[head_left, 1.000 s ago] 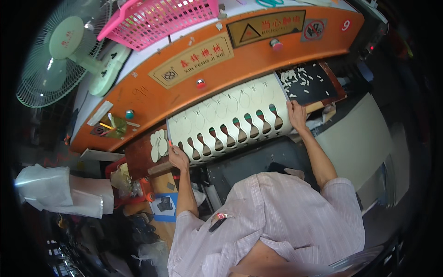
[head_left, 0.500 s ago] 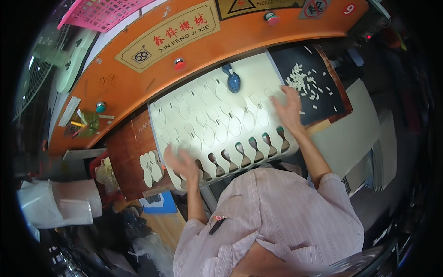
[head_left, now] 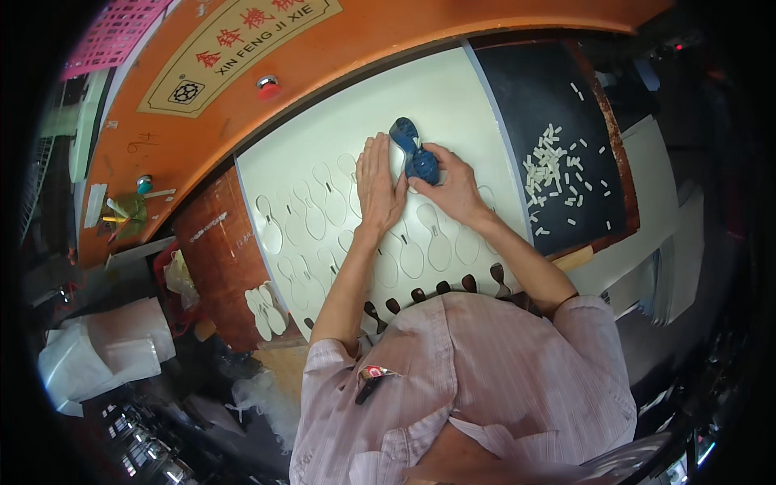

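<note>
My right hand (head_left: pixel 451 184) grips a blue, sole-shaped cutting die (head_left: pixel 423 167) standing on a pale cream sheet (head_left: pixel 279 153). The thumb lies at the die's near side and the fingers curl round its right side. My left hand (head_left: pixel 377 182) rests flat on the sheet just left of the die, fingers stretched out and holding nothing. Rows of sole-shaped cut outlines (head_left: pixel 330 187) mark the sheet to the left of and nearer than the hands. Along the near edge, dark sole-shaped openings (head_left: pixel 497 275) show partly behind my shirt.
An orange machine beam (head_left: pixel 202 121) with a red button (head_left: pixel 267 86) spans the far side. Small white pieces (head_left: pixel 550 166) lie scattered on a black mat (head_left: pixel 505 73) at right. Cut pale soles (head_left: pixel 267 311) sit on the brown board (head_left: pixel 214 242) at left.
Both hands have come in from the sheet's sides to the die, and the right has taken hold of it. The sheet now lies closer to me. My view has shifted.
</note>
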`<state>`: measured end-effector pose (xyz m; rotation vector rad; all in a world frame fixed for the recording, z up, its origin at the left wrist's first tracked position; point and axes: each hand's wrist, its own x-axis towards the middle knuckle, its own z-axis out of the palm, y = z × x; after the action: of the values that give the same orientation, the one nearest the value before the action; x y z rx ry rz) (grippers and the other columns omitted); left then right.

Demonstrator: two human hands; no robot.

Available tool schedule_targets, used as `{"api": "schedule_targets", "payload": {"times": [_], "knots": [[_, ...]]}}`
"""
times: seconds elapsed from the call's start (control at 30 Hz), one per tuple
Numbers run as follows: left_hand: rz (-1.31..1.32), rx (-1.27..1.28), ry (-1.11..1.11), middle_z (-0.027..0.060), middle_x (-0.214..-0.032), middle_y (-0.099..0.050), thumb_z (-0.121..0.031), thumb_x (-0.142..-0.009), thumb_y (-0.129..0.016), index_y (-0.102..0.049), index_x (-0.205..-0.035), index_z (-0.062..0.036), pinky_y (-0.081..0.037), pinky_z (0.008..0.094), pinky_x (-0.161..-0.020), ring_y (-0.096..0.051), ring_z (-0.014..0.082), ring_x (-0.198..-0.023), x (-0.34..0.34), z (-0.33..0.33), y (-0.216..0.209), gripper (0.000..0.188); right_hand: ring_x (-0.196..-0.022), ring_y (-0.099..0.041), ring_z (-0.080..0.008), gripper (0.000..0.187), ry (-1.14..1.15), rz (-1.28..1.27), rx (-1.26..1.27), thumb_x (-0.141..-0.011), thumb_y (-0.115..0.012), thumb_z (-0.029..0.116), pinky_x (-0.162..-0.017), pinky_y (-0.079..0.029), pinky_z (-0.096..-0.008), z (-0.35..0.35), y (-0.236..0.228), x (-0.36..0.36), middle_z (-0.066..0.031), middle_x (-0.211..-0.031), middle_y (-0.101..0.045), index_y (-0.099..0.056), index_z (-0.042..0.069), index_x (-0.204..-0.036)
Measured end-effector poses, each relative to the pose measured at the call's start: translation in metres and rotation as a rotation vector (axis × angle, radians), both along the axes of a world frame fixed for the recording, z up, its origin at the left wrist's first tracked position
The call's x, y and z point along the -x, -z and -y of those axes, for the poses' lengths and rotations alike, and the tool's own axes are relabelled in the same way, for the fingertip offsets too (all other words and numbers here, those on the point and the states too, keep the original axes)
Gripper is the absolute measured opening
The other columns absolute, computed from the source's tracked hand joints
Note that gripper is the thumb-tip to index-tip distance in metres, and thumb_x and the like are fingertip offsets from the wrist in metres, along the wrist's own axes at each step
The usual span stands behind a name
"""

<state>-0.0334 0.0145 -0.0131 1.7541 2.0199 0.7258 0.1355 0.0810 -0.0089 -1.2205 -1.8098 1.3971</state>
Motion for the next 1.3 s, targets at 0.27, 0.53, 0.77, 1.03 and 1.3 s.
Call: {"api": "schedule_targets", "payload": {"times": [0.27,0.53,0.77,1.03,1.3], "knots": [[-0.005,0.051,-0.089,0.0250,-0.162,-0.040,-0.018,-0.097,-0.067,-0.035,-0.159,0.0041,-0.018,0.0526,-0.129,-0.029,0.0419,-0.155,-0.010,0.001,-0.014,0.074,-0.130,-0.060,-0.0249,0.071,0.310,-0.422,0.324,-0.092,-0.078,0.010,-0.113,-0.046,-0.0347,-0.023,-0.023,-0.077,-0.0227,-0.148,-0.056,-0.045,-0.009,-0.152],[1.227,0.174,-0.067,0.0160,-0.124,-0.071,-0.043,-0.114,-0.042,-0.060,-0.135,0.0079,-0.051,0.0347,-0.102,-0.066,0.0206,-0.116,-0.123,-0.040,-0.016,0.058,-0.129,-0.061,-0.0320,0.073,0.278,-0.097,-0.024,-0.086,-0.083,0.015,-0.110,-0.048,-0.0405,0.027,-0.044,-0.105,-0.0229,-0.142,-0.059,-0.049,-0.004,-0.148],[1.321,0.217,-0.007,0.0078,-0.105,-0.074,-0.041,-0.114,-0.045,-0.067,-0.124,0.0028,-0.056,0.0276,-0.088,-0.068,0.0116,-0.092,-0.144,-0.042,0.000,0.050,-0.112,-0.066,-0.0372,0.054,0.179,0.010,-0.217,-0.092,-0.074,0.017,-0.094,-0.055,-0.0428,0.017,-0.048,-0.131,-0.0202,-0.133,-0.062,-0.056,0.000,-0.139],[1.180,0.225,0.013,-0.0011,-0.095,-0.068,-0.035,-0.114,-0.050,-0.070,-0.115,0.0005,-0.049,0.0234,-0.074,-0.057,0.0048,-0.082,-0.150,-0.040,-0.004,0.041,-0.087,-0.070,-0.0288,0.038,0.096,0.042,-0.306,-0.093,-0.071,0.015,-0.080,-0.057,-0.0405,-0.001,-0.039,-0.149,-0.0152,-0.119,-0.066,-0.066,0.000,-0.127],[1.103,0.267,0.042,-0.0042,-0.086,-0.065,-0.033,-0.113,-0.052,-0.071,-0.104,-0.0016,-0.045,0.0216,-0.067,-0.051,0.0027,-0.074,-0.152,-0.039,-0.006,0.038,-0.081,-0.069,-0.0263,0.032,-0.069,0.049,-0.217,-0.093,-0.074,0.016,-0.076,-0.056,-0.0394,-0.015,-0.041,-0.177,-0.0147,-0.097,-0.069,-0.066,-0.002,-0.118]]}}
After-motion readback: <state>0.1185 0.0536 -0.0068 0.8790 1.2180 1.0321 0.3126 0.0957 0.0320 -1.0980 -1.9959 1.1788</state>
